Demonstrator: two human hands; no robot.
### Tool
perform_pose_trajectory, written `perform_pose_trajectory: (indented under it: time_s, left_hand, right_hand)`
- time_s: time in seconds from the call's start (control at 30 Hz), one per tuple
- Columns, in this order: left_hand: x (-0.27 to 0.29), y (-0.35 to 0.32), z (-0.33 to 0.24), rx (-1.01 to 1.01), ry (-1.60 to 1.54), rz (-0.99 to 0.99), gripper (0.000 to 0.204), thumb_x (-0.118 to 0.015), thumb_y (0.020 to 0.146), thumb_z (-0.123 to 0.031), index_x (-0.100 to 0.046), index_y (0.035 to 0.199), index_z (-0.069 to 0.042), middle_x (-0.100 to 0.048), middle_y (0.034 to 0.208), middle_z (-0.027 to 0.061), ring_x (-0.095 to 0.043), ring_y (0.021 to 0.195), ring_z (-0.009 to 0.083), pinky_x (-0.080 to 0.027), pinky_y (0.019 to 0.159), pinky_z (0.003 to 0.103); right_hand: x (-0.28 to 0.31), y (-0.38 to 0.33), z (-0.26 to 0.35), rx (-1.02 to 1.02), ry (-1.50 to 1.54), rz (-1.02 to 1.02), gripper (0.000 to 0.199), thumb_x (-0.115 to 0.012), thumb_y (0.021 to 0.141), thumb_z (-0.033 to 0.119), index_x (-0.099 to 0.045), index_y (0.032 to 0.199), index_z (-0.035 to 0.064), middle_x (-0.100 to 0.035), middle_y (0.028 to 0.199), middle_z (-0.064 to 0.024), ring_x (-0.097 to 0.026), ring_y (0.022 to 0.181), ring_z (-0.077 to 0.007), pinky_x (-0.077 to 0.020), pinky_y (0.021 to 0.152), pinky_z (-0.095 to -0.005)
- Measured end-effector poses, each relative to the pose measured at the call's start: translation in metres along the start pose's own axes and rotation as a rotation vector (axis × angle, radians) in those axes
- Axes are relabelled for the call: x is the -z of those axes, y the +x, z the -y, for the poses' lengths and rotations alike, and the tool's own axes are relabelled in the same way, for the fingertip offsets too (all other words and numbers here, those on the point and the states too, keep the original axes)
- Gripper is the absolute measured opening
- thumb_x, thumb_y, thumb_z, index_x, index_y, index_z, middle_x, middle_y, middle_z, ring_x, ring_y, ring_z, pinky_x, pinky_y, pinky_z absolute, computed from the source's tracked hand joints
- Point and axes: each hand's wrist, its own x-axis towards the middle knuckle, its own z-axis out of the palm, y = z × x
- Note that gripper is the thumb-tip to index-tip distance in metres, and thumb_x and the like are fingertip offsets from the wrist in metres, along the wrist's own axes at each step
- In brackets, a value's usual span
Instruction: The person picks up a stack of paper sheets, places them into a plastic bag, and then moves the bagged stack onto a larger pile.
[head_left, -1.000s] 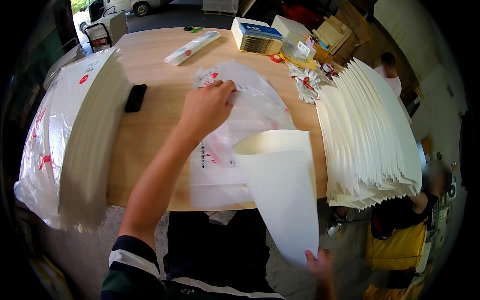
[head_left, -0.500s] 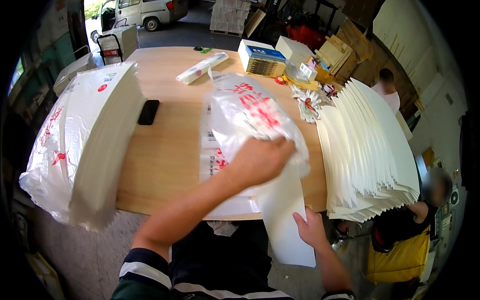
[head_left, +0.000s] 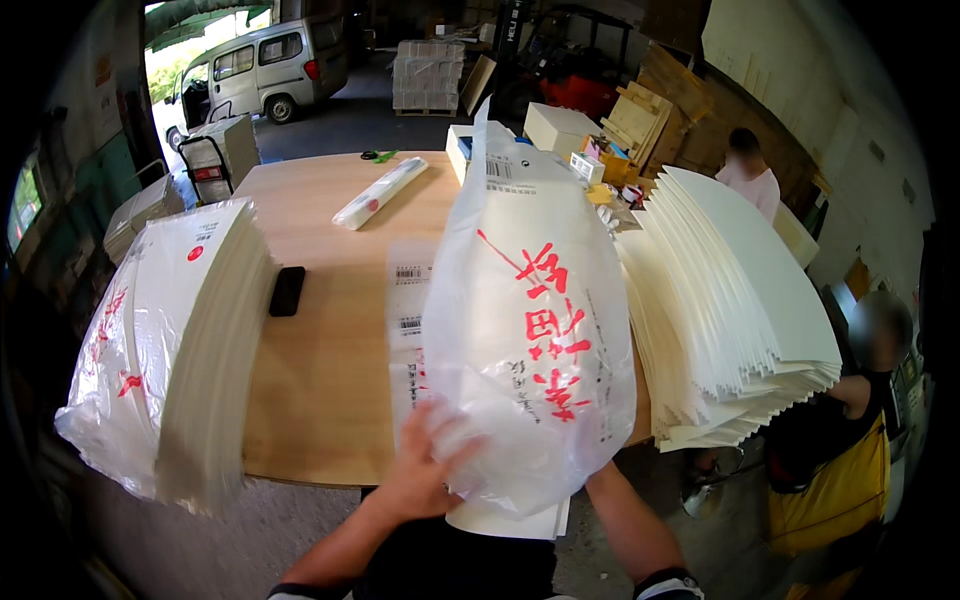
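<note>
A translucent plastic bag (head_left: 528, 330) with red brush-style lettering stands raised in front of me, tilted up off the table. White paper sheets (head_left: 505, 520) fill it, and their lower ends stick out at the bag's mouth. My left hand (head_left: 428, 465) touches the bag's lower left edge, its blurred fingers spread apart. At the lower right, my right hand (head_left: 600, 482) reaches behind the bag; its fingers are hidden. Flat on the table beneath lies another printed plastic bag (head_left: 405, 330), partly covered by the raised one.
A wrapped paper stack (head_left: 165, 330) stands left; a fanned stack of white sheets (head_left: 735, 310) stands right. On the table (head_left: 320, 400) lie a black phone (head_left: 287, 291), a wrapped white roll (head_left: 380, 192) and green-handled scissors (head_left: 378, 156). Two people sit at right.
The bag has been pulled down over the paper and now stands raised, its lettering facing me. My left hand moved from the bag's middle to its lower left edge; my right hand went behind it.
</note>
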Motion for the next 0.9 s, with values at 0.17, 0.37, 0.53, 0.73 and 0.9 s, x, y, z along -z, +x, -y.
perform_pose_trajectory:
  time_s: [0.17,0.37,0.53,0.73,0.9]
  left_hand:
    - [-0.036,-0.039,0.054,0.354,-0.147,0.040,0.044,-0.071,0.075,-0.005,-0.062,0.118,-0.006,-0.061,0.114,0.0147,-0.061,0.099,0.0354,-0.051,0.083,0.042]
    - [-0.026,-0.064,0.014,0.356,-0.173,0.044,0.033,-0.064,0.079,0.001,-0.062,0.112,0.000,-0.065,0.091,0.0182,-0.065,0.075,0.0363,-0.053,0.065,0.042]
    - [-0.040,-0.060,0.022,0.559,-0.203,0.074,0.037,-0.058,0.084,0.002,-0.057,0.121,0.003,-0.066,0.094,0.0256,-0.066,0.081,0.0421,-0.053,0.069,0.045]
    - [-0.051,-0.077,0.044,0.787,-0.384,0.104,0.039,-0.055,0.086,0.003,-0.055,0.124,0.000,-0.067,0.092,0.0273,-0.067,0.087,0.0438,-0.054,0.073,0.043]
    - [-0.038,-0.091,0.041,0.782,-0.292,0.101,0.027,-0.061,0.087,-0.003,-0.060,0.114,0.001,-0.067,0.089,0.0271,-0.067,0.086,0.0425,-0.054,0.073,0.042]
  right_hand:
    - [-0.011,0.025,-0.002,-0.114,0.081,-0.017,0.045,-0.065,0.092,0.031,-0.055,0.128,0.0051,-0.065,0.111,-0.0106,-0.063,0.099,-0.0264,-0.0518,0.082,-0.0379]
    - [0.005,0.052,0.009,-0.397,0.270,-0.033,0.049,-0.066,0.092,0.034,-0.053,0.131,0.0069,-0.063,0.117,-0.0082,-0.061,0.106,-0.0238,-0.0508,0.088,-0.0368]
    - [0.016,0.060,0.010,-0.629,0.571,0.052,0.053,-0.066,0.093,0.037,-0.052,0.135,0.0084,-0.062,0.123,-0.0063,-0.060,0.112,-0.0217,-0.0500,0.093,-0.0359]
    - [0.010,0.034,-0.016,-0.483,0.828,0.033,0.082,-0.064,0.091,0.055,-0.030,0.152,0.0124,-0.040,0.148,-0.0077,-0.039,0.135,-0.0214,-0.0367,0.110,-0.0399]
    - [0.014,0.030,0.043,-0.320,0.639,0.156,0.083,-0.068,0.092,0.043,-0.025,0.153,0.0051,-0.041,0.147,-0.0111,-0.041,0.134,-0.0248,-0.0337,0.111,-0.0373]
